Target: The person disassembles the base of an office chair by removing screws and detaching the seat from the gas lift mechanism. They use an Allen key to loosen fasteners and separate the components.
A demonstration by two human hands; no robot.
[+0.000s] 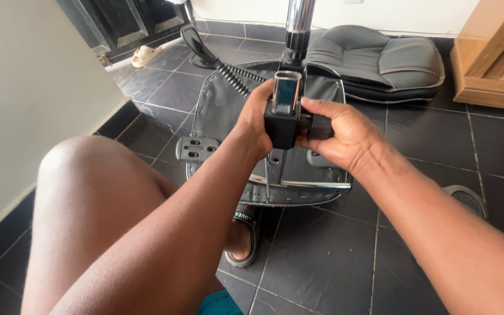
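Note:
Both my hands hold a black bracket block (282,122) with a chrome plate on top, fixed to an upright chrome post (298,17). My left hand (256,119) wraps the block's left side. My right hand (340,133) grips a black knob (317,126) on its right side. Under them lies an upturned grey chair seat base (223,105) with a chrome rim. A black lever with a coiled cable (228,73) rests on it. A grey perforated handle (196,149) sticks out on the left.
A grey padded chair cushion (380,61) lies on the dark tiled floor (322,251) behind. A wooden cabinet (494,55) stands at right, a cream wall (24,87) at left. My bare knee (88,192) and sandalled foot (243,239) are in front. A sandal (146,55) lies far left.

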